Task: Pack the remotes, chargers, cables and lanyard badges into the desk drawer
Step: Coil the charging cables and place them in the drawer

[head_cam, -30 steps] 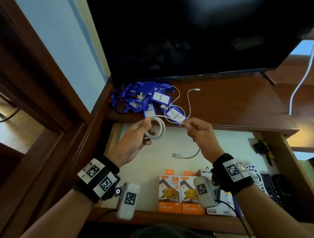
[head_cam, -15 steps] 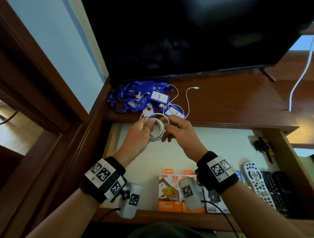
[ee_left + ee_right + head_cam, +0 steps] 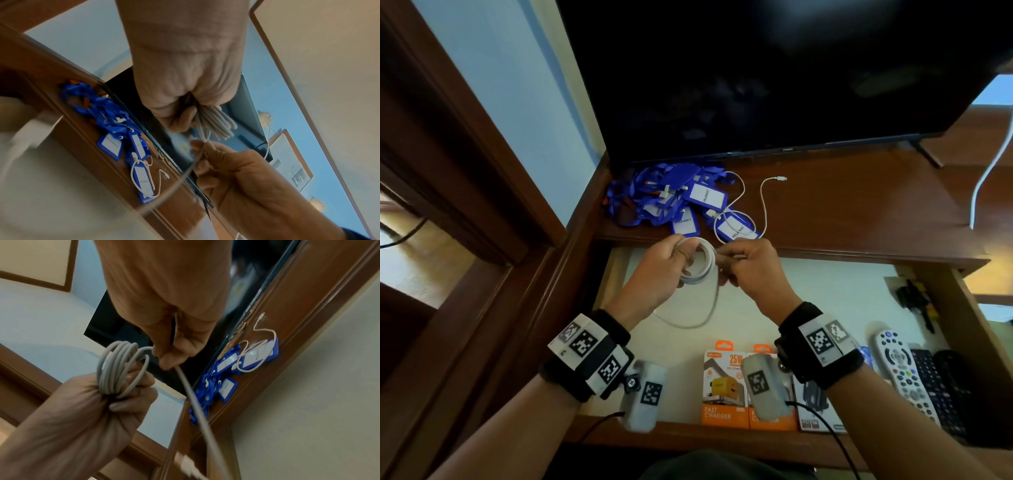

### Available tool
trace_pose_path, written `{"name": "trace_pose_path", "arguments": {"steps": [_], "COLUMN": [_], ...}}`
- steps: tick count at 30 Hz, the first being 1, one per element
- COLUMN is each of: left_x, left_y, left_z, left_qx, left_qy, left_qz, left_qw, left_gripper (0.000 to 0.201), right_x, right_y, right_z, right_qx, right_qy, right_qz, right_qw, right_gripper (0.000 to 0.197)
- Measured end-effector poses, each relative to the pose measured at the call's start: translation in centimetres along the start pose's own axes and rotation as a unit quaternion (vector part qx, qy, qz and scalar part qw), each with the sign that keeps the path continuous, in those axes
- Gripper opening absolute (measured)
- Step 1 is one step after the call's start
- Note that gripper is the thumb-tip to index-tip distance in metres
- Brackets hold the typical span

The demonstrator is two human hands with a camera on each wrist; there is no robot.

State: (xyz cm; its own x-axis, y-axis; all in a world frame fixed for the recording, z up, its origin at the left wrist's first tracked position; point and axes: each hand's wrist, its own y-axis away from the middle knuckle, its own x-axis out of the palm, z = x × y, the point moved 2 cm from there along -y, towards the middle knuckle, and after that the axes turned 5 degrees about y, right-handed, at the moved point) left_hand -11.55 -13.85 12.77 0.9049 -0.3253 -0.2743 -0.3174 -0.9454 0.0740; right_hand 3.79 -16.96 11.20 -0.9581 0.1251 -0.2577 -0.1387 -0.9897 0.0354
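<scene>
Over the open drawer (image 3: 619,274), my left hand (image 3: 671,260) grips a coil of white cable (image 3: 702,263) (image 3: 218,123) (image 3: 121,365). My right hand (image 3: 743,263) (image 3: 172,350) pinches the loose strand of the same cable right beside the coil, and its tail (image 3: 688,322) hangs in a loop below. Blue lanyard badges (image 3: 674,198) (image 3: 115,129) (image 3: 236,369) lie heaped on the desk top under the screen, with a second thin white cable (image 3: 763,205) draped over them. Orange charger boxes (image 3: 726,387) and remotes (image 3: 900,370) lie in the drawer's front.
A large dark screen (image 3: 756,75) stands at the back of the wooden desk top (image 3: 859,212). A white cord (image 3: 989,171) hangs at the right. A dark tool (image 3: 917,301) lies at the drawer's right side. A wooden door frame (image 3: 465,154) rises on the left.
My right hand came in from the right to the coil and laid another turn on it. The dangling tail is now a loop beneath the hands.
</scene>
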Motion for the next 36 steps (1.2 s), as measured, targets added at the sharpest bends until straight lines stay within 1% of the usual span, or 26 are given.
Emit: {"name": "trace_pose_path", "arguments": {"steps": [3, 7, 11, 16, 18, 20, 23, 26, 28, 30, 33, 36], "left_x": [0.4, 0.8, 1.1, 1.4, 1.4, 1.3, 1.1, 1.2, 1.1, 1.0, 1.0, 1.1], "left_y": [0.1, 0.5, 0.6, 0.3, 0.2, 0.2, 0.3, 0.4, 0.6, 0.8, 0.7, 0.7], "left_z": [0.2, -0.1, -0.1, 0.4, 0.3, 0.0, -0.4, -0.3, -0.4, -0.7, -0.5, 0.1], "left_qx": [-0.001, 0.002, 0.002, -0.018, -0.021, -0.019, 0.007, 0.009, 0.012, 0.001, -0.009, 0.01], "left_qy": [0.023, 0.033, 0.022, 0.028, 0.023, 0.011, -0.094, -0.158, -0.219, -0.274, -0.271, -0.25], "left_qz": [-0.033, -0.076, -0.106, -0.099, -0.101, -0.106, -0.125, -0.121, -0.111, -0.096, -0.072, -0.055], "left_qw": [0.999, 0.997, 0.994, 0.994, 0.994, 0.994, 0.988, 0.98, 0.969, 0.957, 0.96, 0.967], "left_gripper": [0.022, 0.02, 0.024, 0.025, 0.026, 0.025, 0.03, 0.03, 0.033, 0.036, 0.033, 0.028], "right_x": [0.3, 0.7, 1.2, 1.3, 1.2, 1.3, 1.6, 2.0, 1.9, 1.8, 1.7, 1.6], "right_y": [0.5, 1.0, 1.1, 1.3, 1.4, 1.5, 1.5, 1.5, 1.6, 1.8, 2.1, 2.3], "right_z": [0.3, 0.7, 0.8, 0.7, 0.8, 0.9, 0.6, 0.3, 0.2, 0.1, -0.2, -0.4], "right_qx": [0.024, 0.055, 0.103, 0.097, 0.094, 0.088, 0.089, 0.109, 0.121, 0.135, 0.15, 0.144], "right_qy": [-0.068, -0.147, -0.258, -0.26, -0.269, -0.26, -0.241, -0.265, -0.281, -0.293, -0.302, -0.309], "right_qz": [0.021, 0.021, 0.033, 0.034, 0.041, 0.051, 0.039, 0.027, 0.033, 0.048, 0.075, 0.097], "right_qw": [0.997, 0.987, 0.96, 0.96, 0.958, 0.96, 0.966, 0.958, 0.951, 0.945, 0.938, 0.935], "right_gripper": [0.012, 0.015, 0.024, 0.033, 0.031, 0.025, 0.009, 0.011, 0.011, 0.01, 0.012, 0.018]}}
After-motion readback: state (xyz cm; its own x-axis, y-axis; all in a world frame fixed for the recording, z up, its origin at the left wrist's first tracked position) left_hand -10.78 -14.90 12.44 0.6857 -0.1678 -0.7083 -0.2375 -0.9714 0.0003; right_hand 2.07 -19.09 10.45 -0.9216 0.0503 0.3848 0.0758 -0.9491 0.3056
